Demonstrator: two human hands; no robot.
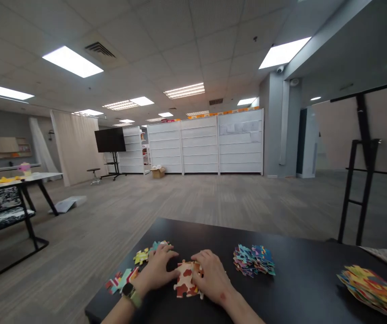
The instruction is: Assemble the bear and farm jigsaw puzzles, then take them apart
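Note:
A cream puzzle section with red-brown patches [184, 281] lies on the black table in front of me. My left hand [159, 269] is on its left side, wearing a watch, its fingers apart and the thumb at the section's edge. My right hand [211, 272] curls over the right side, gripping an orange-brown puzzle piece that its fingers partly cover. Beyond my left hand are yellow puzzle pieces [141, 256] and teal ones, partly hidden by the fingers. Red, white and mint pieces [123, 280] lie beside the left wrist.
A pile of blue and purple puzzle pieces [254, 259] is to the right on the black table [301, 274]. A taller stack of yellow-orange pieces [374, 288] stands near the right edge. A black metal stand [355, 193] rises behind it. White shelving [200, 146] lines the far side.

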